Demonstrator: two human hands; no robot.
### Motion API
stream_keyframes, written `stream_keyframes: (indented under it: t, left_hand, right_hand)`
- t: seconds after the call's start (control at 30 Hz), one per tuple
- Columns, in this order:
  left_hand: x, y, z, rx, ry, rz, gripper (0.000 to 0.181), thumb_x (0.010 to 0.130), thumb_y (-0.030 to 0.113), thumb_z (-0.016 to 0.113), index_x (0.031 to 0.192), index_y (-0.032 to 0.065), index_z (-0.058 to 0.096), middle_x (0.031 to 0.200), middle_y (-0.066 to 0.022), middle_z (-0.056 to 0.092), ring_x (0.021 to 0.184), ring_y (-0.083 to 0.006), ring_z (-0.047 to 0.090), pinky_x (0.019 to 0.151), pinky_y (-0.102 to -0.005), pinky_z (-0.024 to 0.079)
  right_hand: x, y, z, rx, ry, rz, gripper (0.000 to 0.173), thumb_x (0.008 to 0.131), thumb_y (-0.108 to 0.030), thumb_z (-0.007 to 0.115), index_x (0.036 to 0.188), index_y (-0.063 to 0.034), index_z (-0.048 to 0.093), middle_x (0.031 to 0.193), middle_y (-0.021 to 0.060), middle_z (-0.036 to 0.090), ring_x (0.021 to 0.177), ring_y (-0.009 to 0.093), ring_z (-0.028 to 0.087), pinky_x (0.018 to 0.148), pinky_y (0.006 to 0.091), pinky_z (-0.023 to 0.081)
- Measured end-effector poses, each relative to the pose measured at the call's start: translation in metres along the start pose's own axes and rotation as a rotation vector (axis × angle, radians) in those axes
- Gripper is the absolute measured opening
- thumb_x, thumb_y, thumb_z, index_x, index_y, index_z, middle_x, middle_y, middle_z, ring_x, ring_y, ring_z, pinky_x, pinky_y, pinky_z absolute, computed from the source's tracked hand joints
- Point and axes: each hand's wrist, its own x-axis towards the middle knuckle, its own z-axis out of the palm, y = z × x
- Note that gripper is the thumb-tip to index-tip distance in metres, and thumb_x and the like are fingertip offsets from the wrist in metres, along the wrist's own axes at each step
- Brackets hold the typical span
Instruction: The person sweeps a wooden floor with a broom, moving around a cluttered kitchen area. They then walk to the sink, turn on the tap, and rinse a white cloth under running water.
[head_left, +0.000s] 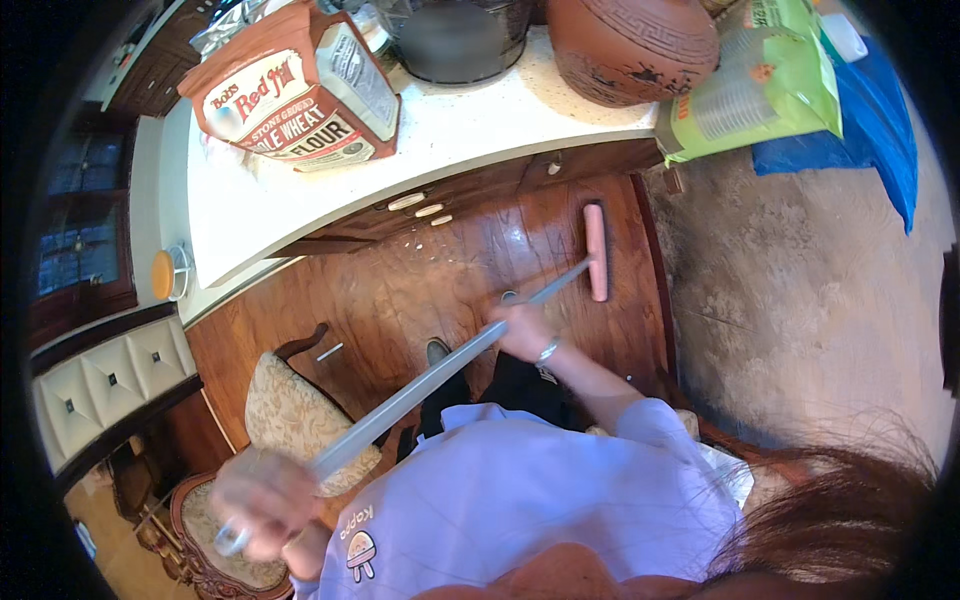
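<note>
A long grey pole runs slantwise across my body, ending in the pink head of a floor broom or mop (595, 252), which rests on the brown wooden floor (360, 277) near the right-hand wall. My right hand (525, 330), with a bracelet at the wrist, is closed around the pole's middle part. Blurred by motion, my left hand (266, 499) grips the upper end of the pole at lower left. Small pale bits (412, 245) lie on the floor below the drawers, and a short white stick-like thing (330, 352) lies near the chair.
Ahead is a white counter (450, 142) bearing a flour bag (300, 97), a dark pot (461, 41), a brown clay pot (634, 45) and a green package (750, 97). A floral upholstered chair (292, 405) stands at left. The wall (795, 285) bounds the right side.
</note>
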Motion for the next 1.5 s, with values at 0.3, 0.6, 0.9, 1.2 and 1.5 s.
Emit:
stream_keyframes:
  t: [0.3,0.6,0.9,1.2,1.5]
  left_hand:
    - [-0.031,-0.101,0.028,-0.009,0.559,-0.202,0.028,0.083,0.018,0.061,0.061,0.0043,0.05,0.064,-0.0118,0.055,0.068,-0.0281,0.057,0.077,-0.05,0.046]
    - [-0.162,0.011,-0.014,0.28,0.973,-0.189,0.031,0.085,0.018,0.056,0.06,0.0075,0.041,0.058,-0.0078,0.048,0.06,-0.0226,0.051,0.072,-0.0436,0.045]
    - [-0.26,0.11,-0.035,0.48,1.199,-0.172,0.032,0.09,0.018,0.048,0.062,0.0102,0.035,0.057,-0.0025,0.038,0.058,-0.0172,0.041,0.069,-0.037,0.04]
    - [-0.324,0.185,-0.051,0.539,0.928,0.059,0.032,0.089,0.021,0.051,0.06,0.0113,0.041,0.055,-0.0039,0.047,0.056,-0.0178,0.049,0.064,-0.0343,0.041]
    - [-0.231,0.17,-0.037,0.373,0.724,0.135,0.031,0.085,0.027,0.06,0.061,0.0132,0.044,0.059,0.0,0.049,0.056,-0.0164,0.05,0.058,-0.0315,0.043]
  right_hand:
    - [0.055,0.064,0.025,-0.182,0.003,0.156,0.015,0.077,-0.027,0.06,0.083,-0.017,0.069,0.085,0.0151,0.066,0.08,0.034,0.063,0.07,0.0441,0.051]
    - [0.094,-0.106,0.157,-0.352,-0.407,-0.148,0.02,0.075,-0.023,0.057,0.086,-0.0118,0.069,0.089,0.0119,0.067,0.092,0.031,0.062,0.078,0.0444,0.052]
    - [0.089,-0.257,0.249,-0.268,-0.655,-0.387,0.021,0.072,-0.016,0.058,0.086,-0.0071,0.071,0.09,0.0157,0.067,0.091,0.034,0.064,0.072,0.0453,0.053]
    - [0.089,-0.334,0.259,-0.236,-0.752,-0.658,0.015,0.069,-0.022,0.061,0.071,-0.0084,0.067,0.071,0.0161,0.065,0.073,0.035,0.064,0.062,0.0457,0.051]
    - [0.043,-0.274,0.137,-0.184,-0.675,-0.48,0.02,0.075,-0.027,0.059,0.076,-0.0084,0.066,0.077,0.0172,0.065,0.077,0.037,0.064,0.065,0.0469,0.052]
